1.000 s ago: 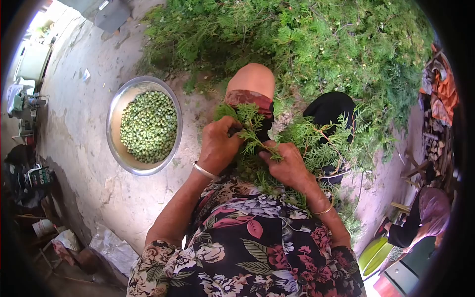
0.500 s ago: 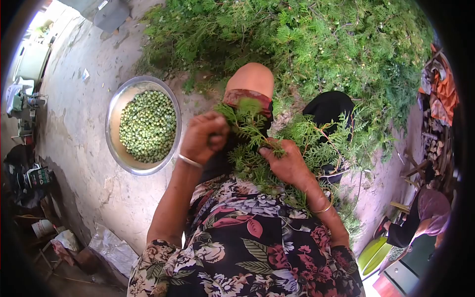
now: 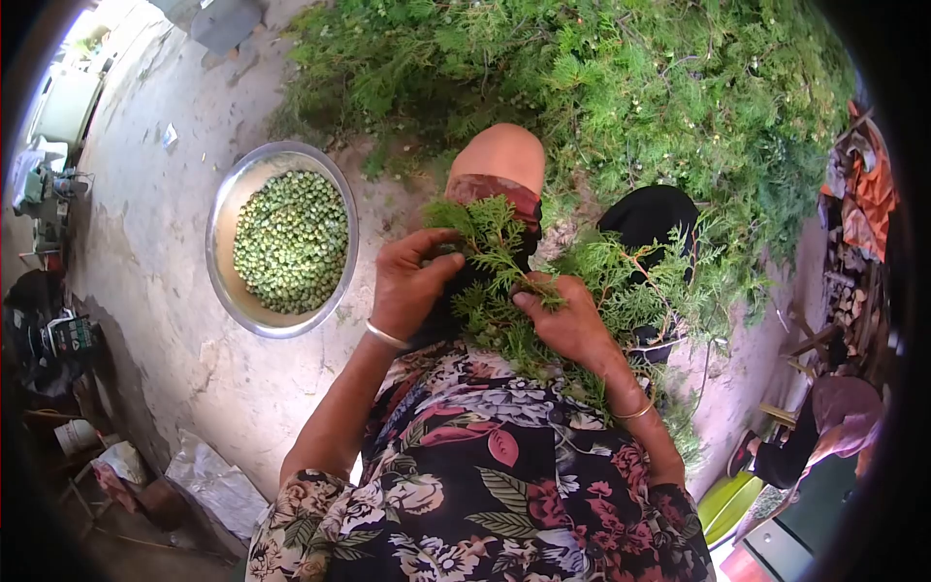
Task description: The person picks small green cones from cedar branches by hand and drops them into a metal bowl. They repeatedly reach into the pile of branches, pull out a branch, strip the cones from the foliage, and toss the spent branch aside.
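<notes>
My right hand (image 3: 572, 320) grips a green, feathery sprig (image 3: 495, 242) by its stem above my lap. My left hand (image 3: 407, 281) pinches the sprig's left side with fingertips and thumb. More cut sprigs (image 3: 621, 281) lie across my lap under both hands. A metal bowl (image 3: 225, 209) filled with small green berries (image 3: 291, 242) stands on the ground to the left of my left hand.
A large heap of green branches (image 3: 601, 87) covers the ground ahead. My bare knee (image 3: 497, 155) and a black cloth (image 3: 650, 213) lie beyond the hands. Another person (image 3: 834, 427) sits at the right edge. Clutter and crumpled plastic (image 3: 208, 485) lie at the left.
My left hand drew away to the left from the sprig half a second ago, then came back and now pinches it again. My right hand stayed in place.
</notes>
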A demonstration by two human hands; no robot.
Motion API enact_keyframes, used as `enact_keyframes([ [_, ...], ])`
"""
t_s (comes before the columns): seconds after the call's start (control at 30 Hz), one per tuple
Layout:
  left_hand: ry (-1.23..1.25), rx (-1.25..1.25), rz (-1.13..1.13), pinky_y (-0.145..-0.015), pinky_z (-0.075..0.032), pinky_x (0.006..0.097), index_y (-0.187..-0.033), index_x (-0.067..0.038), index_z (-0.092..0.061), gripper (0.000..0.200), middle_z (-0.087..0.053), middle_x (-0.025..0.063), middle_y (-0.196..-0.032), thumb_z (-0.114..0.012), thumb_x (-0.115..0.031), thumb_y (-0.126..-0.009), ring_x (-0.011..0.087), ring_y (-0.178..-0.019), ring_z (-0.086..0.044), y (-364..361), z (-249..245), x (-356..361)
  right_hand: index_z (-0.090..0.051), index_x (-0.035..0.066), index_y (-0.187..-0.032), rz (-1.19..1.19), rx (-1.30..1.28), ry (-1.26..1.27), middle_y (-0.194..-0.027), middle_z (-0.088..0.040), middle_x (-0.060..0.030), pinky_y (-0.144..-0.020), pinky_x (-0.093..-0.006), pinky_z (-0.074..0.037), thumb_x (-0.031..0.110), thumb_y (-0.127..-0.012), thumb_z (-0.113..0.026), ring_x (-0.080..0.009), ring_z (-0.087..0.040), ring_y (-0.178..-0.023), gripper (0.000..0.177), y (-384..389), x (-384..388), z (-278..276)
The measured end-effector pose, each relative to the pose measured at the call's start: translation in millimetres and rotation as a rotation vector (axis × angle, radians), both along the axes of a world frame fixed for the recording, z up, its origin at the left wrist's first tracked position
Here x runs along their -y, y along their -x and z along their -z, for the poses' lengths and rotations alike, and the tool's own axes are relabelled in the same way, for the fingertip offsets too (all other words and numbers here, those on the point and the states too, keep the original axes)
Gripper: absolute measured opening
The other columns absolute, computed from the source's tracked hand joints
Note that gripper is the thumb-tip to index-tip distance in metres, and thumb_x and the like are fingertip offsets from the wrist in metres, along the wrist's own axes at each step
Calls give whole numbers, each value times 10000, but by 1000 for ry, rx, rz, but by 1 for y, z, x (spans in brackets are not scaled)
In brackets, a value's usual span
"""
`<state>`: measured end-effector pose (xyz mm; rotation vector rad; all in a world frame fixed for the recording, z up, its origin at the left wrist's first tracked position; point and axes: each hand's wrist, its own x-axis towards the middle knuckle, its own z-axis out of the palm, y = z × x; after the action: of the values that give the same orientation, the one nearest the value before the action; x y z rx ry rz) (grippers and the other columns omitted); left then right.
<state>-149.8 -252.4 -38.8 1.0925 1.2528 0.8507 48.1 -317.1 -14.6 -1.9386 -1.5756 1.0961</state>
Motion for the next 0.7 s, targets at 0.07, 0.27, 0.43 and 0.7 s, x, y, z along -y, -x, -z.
enact_keyframes([
  [0.07,-249,-238,82,-530,-458,239,-919,22,-656,197,-640,61,-693,-684,-78,-753,116,-571,-577,-5,4,-2,-656,25,-1054,-1,4,-32,-924,-653,-232,-808,-413,-484,232,-813,-671,-377,-625,-883,318,0,2,3],
  [0.27,-359,-379,91,-617,-494,349,-799,20,-622,155,-643,179,-730,-703,-77,-708,281,-661,-644,-13,4,-2,-657,46,-1048,13,19,-30,-904,-649,-233,-802,-429,-478,237,-815,-666,-381,-617,-884,302,1,3,3],
  [0.43,-658,-666,172,-596,-490,345,-814,23,-608,157,-643,162,-720,-687,-39,-692,267,-633,-635,-13,5,6,-654,74,-1040,-16,27,-52,-864,-647,-221,-787,-442,-474,235,-815,-661,-388,-607,-868,277,1,3,3],
  [0.7,-448,-501,165,-563,-442,451,-788,-20,-550,168,-589,180,-678,-678,-79,-695,376,-630,-592,-14,7,-3,-648,85,-1008,-10,33,-90,-819,-636,-221,-766,-457,-469,212,-814,-650,-396,-598,-853,232,1,4,5],
])
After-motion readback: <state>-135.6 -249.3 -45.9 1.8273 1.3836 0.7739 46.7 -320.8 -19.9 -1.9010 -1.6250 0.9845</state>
